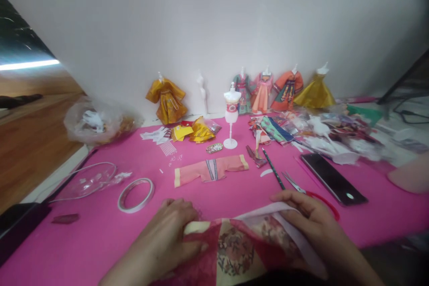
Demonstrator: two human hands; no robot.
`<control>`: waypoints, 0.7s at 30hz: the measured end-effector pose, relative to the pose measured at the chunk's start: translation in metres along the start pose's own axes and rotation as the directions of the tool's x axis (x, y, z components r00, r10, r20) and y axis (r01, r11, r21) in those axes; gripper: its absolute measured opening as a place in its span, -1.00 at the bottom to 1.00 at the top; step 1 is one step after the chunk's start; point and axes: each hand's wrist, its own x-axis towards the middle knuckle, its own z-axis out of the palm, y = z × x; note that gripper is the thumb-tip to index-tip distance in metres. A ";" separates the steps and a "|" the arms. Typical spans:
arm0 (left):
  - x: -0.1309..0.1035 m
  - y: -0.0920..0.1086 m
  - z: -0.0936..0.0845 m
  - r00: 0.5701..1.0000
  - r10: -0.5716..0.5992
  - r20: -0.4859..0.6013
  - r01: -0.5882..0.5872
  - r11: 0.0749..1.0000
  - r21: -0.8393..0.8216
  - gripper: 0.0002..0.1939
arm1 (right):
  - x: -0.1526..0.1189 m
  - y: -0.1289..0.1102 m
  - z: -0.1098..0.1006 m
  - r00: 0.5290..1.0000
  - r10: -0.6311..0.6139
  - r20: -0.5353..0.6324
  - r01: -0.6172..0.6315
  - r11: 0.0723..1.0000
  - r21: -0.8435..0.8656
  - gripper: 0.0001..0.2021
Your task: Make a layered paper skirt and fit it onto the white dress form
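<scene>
A red and cream patterned piece of fabric (236,250) with a round floral motif is stretched between my hands at the near edge. My left hand (177,228) pinches its left side, thumb over the cloth. On the right, my right hand (306,214) grips the turned-up edge, where a pale underside shows. Just beyond lies a small pink doll jacket (211,170) with cream cuffs, spread flat. Behind it stands a white mini dress form (231,116) with a red and white band around its body. The fabric's lower part runs out of view.
A tape roll (136,195) lies left on the pink mat (100,241). Scissors (308,192), a dark pencil (273,167) and a phone (333,178) are on the right. Dressed doll forms (166,98) line the wall; plastic bags and scraps (335,136) pile at the back right.
</scene>
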 end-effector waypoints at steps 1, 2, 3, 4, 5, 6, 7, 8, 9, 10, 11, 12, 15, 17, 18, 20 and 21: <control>0.000 -0.002 -0.003 1.000 -0.014 0.021 0.014 1.000 -0.006 -0.82 | 0.001 0.002 -0.001 1.000 0.016 -0.002 -0.016 1.000 0.013 -0.74; -0.001 -0.004 -0.005 0.998 -0.033 0.053 0.034 0.999 -0.026 -0.80 | 0.001 0.004 -0.003 1.000 0.030 0.000 -0.030 0.999 0.026 -0.74; -0.001 -0.005 -0.007 0.995 -0.050 0.091 0.056 0.997 -0.057 -0.77 | 0.001 0.006 -0.003 0.999 0.042 0.007 -0.042 0.998 0.042 -0.74; -0.002 -0.007 -0.009 0.990 -0.058 0.126 0.071 0.993 -0.099 -0.74 | 0.001 0.008 -0.004 0.999 0.050 0.018 -0.051 0.997 0.060 -0.74; -0.002 -0.009 -0.011 0.987 -0.064 0.150 0.086 0.985 -0.147 -0.71 | 0.001 0.010 -0.003 0.998 0.054 0.033 -0.057 0.995 0.083 -0.72; -0.003 -0.010 -0.012 0.984 -0.067 0.168 0.100 0.975 -0.198 -0.67 | 0.000 0.011 -0.003 0.997 0.060 0.049 -0.065 0.992 0.112 -0.71; -0.003 -0.012 -0.012 0.983 -0.066 0.174 0.108 0.963 -0.246 -0.63 | -0.001 0.011 -0.002 0.996 0.068 0.064 -0.076 0.986 0.146 -0.68; -0.003 -0.013 -0.012 0.983 -0.063 0.175 0.112 0.952 -0.286 -0.61 | -0.001 0.011 -0.001 0.994 0.074 0.078 -0.087 0.980 0.178 -0.66; -0.003 -0.014 -0.012 0.984 -0.063 0.169 0.115 0.940 -0.320 -0.62 | -0.002 0.010 -0.001 0.993 0.081 0.090 -0.098 0.975 0.200 -0.65; -0.003 -0.014 -0.012 0.985 -0.063 0.162 0.117 0.930 -0.348 -0.65 | -0.002 0.009 -0.001 0.992 0.081 0.099 -0.099 0.974 0.202 -0.63; -0.003 -0.014 -0.012 0.986 -0.066 0.153 0.118 0.922 -0.369 -0.67 | -0.002 0.008 -0.002 0.992 0.066 0.105 -0.084 0.979 0.185 -0.63; -0.003 -0.014 -0.011 0.987 -0.064 0.144 0.116 0.916 -0.383 -0.68 | -0.002 0.007 -0.003 0.993 0.038 0.108 -0.054 0.987 0.151 -0.61; -0.003 -0.013 -0.012 0.994 -0.046 0.103 0.083 0.913 -0.400 -0.72 | 0.001 0.004 -0.009 0.992 -0.039 0.121 0.032 0.998 0.056 -0.57; -0.004 -0.013 -0.011 0.995 -0.037 0.091 0.071 0.910 -0.409 -0.78 | 0.003 0.003 -0.010 0.991 -0.042 0.124 0.037 0.999 0.036 -0.56; -0.005 -0.014 -0.011 0.995 -0.045 0.088 0.078 0.904 -0.420 -0.81 | 0.003 0.002 -0.010 0.992 -0.039 0.118 0.035 0.999 0.030 -0.57; -0.006 -0.017 -0.009 0.994 -0.069 0.084 0.099 0.891 -0.443 -0.84 | 0.003 0.001 -0.010 0.994 -0.054 0.096 0.052 0.998 0.022 -0.57; -0.007 -0.018 -0.009 0.994 -0.079 0.078 0.105 0.888 -0.447 -0.84 | 0.003 0.001 -0.009 0.995 -0.064 0.082 0.063 0.998 0.021 -0.57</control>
